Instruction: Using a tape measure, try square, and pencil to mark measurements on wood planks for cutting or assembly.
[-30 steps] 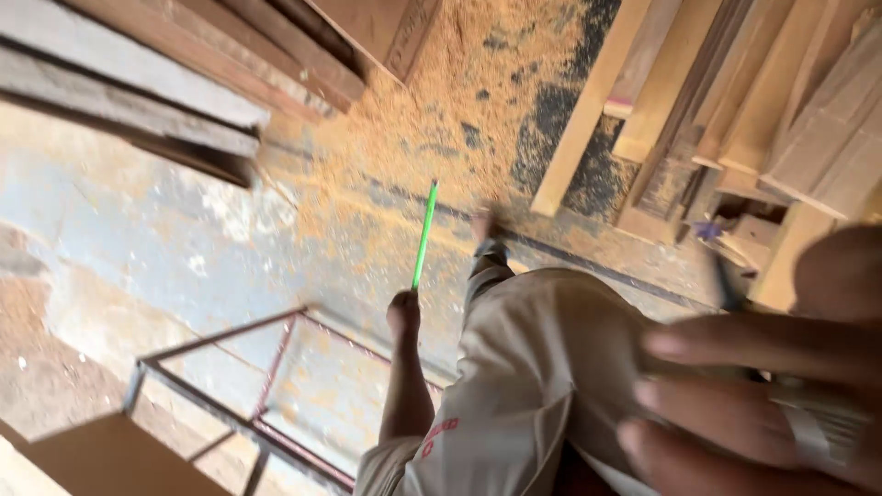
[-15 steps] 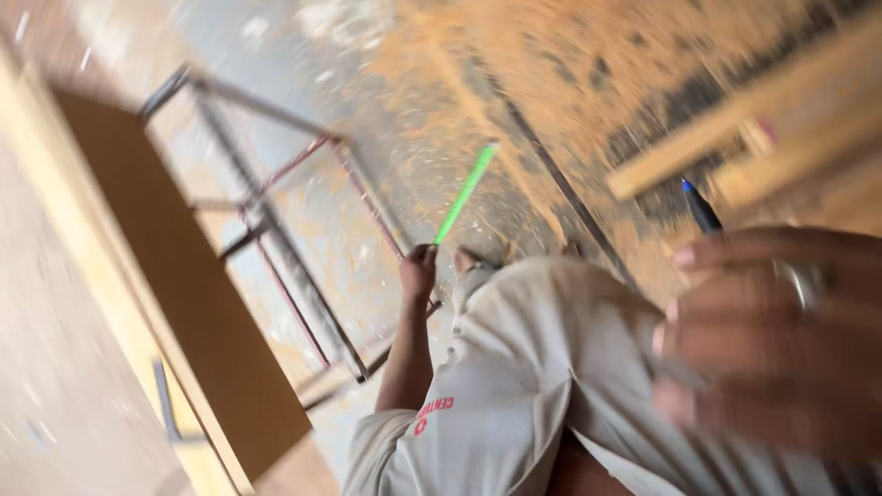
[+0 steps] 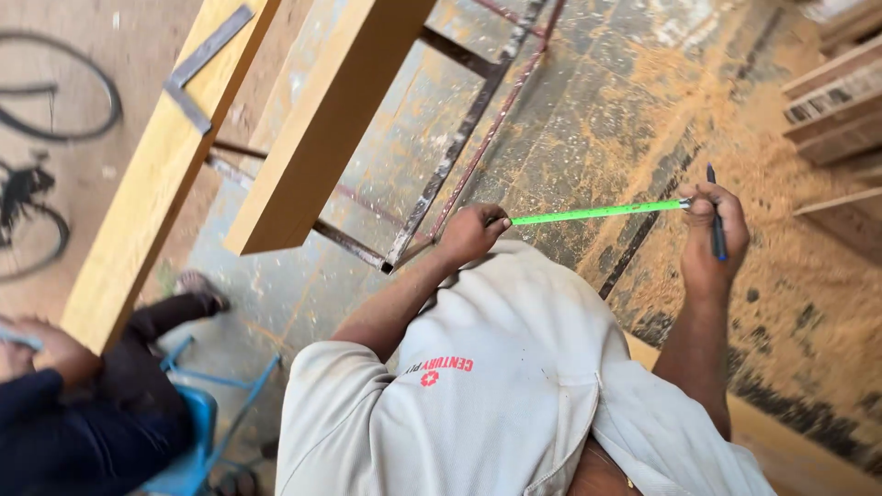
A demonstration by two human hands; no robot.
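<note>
Tape [image 3: 597, 213], bright green, now runs taut between both hands; a moment ago only the left hand [image 3: 473, 234] gripped it. That hand stays closed on one end. At three o'clock, the right hand [image 3: 712, 241] pinches the other end plus a blue pen [image 3: 716, 220], over the sawdust floor [image 3: 588, 101].

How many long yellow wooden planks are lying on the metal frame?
2. One long yellow wooden plank lies at the left, with a grey metal square on it. The other plank lies just to its right, across the rusty metal frame. More may be out of view.
</note>
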